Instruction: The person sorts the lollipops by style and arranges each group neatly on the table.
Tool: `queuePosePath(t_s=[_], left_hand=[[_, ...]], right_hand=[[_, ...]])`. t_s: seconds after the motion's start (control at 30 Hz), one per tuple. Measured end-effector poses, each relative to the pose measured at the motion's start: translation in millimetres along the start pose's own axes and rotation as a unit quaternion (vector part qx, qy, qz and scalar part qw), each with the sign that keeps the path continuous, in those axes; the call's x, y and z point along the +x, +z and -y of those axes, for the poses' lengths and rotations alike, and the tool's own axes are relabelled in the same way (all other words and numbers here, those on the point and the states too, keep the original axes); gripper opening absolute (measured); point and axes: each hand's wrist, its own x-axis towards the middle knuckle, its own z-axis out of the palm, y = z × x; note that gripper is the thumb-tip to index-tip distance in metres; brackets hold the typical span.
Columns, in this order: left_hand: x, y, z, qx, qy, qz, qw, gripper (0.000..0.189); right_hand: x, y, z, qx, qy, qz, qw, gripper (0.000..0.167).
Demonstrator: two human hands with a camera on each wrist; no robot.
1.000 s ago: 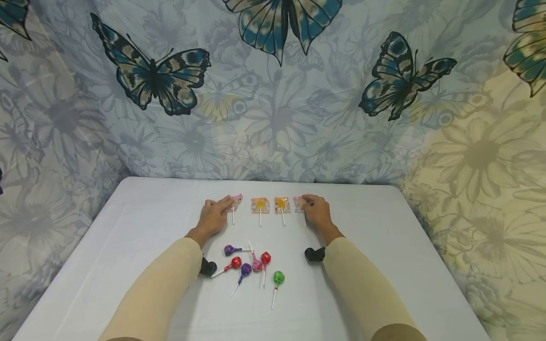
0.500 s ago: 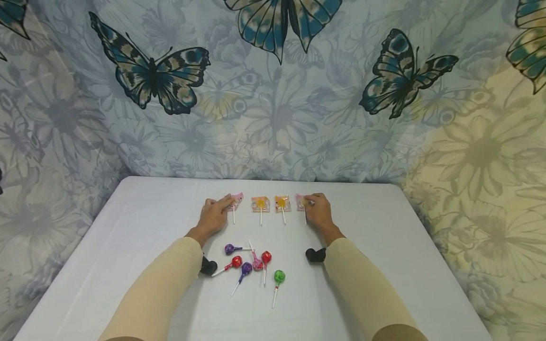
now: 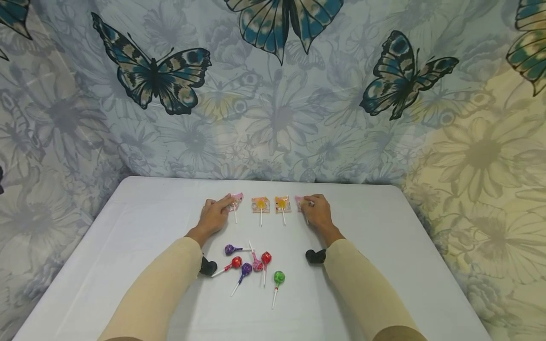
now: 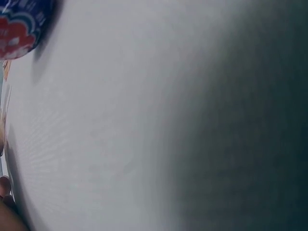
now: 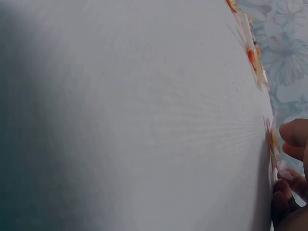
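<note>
The left pink-wrapped lollipop point(image 3: 237, 200) is lying at the left end of a row near the far edge of the surface point(image 3: 362, 208), and its stick is now slanting a little more to the right than half a second ago. The fingers of the left hand point(image 3: 212, 216) are touching its wrapper; whether that grip is pinching or only pressing, I cannot tell. At the row's other end, the right pink-wrapped lollipop point(image 3: 299, 203) is sitting partly under the right hand point(image 3: 319, 211), whose grip is pinching the wrapper with bent fingers. That hand is covering more of it than before, and its stick is also tilting more.

Between them, two flat orange-wrapped lollipops point(image 3: 260, 205) are lying side by side, unmoved. Nearer the person, six round lollipops are keeping their places: an upper purple one point(image 3: 229, 249), a lower purple one point(image 3: 246, 269), a left red one point(image 3: 236, 261), a right red one point(image 3: 266, 257), a pink one point(image 3: 258, 265) and a green one point(image 3: 279, 277). Behind, a butterfly-patterned backdrop point(image 3: 277, 123) is hanging.
</note>
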Motion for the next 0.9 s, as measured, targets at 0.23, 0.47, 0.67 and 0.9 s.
queuePosePath(t_s=[0.23, 0.47, 0.67, 0.9], left_hand=[[-1.1, 1.5, 0.8, 0.001, -0.008, 0.0, 1.0, 0.042], [-2.8, 4.1, 3.9, 0.003, -0.006, -0.006, 1.0, 0.04], [-2.1, 4.4, 4.6, -0.005, -0.002, -0.003, 1.0, 0.041], [2.4, -4.7, 6.3, -0.047, 0.039, -0.019, 0.998, 0.042]], right_hand=[[-3.7, 0.3, 0.9, -0.018, -0.007, -0.002, 0.9998, 0.033], [-6.7, 2.0, 1.0, -0.02, 0.002, -0.001, 0.9998, 0.034], [-9.2, -0.8, 3.4, -0.018, 0.002, 0.001, 0.9998, 0.035], [-7.5, -6.6, 7.1, 0.007, 0.0, -0.014, 0.9999, 0.037]])
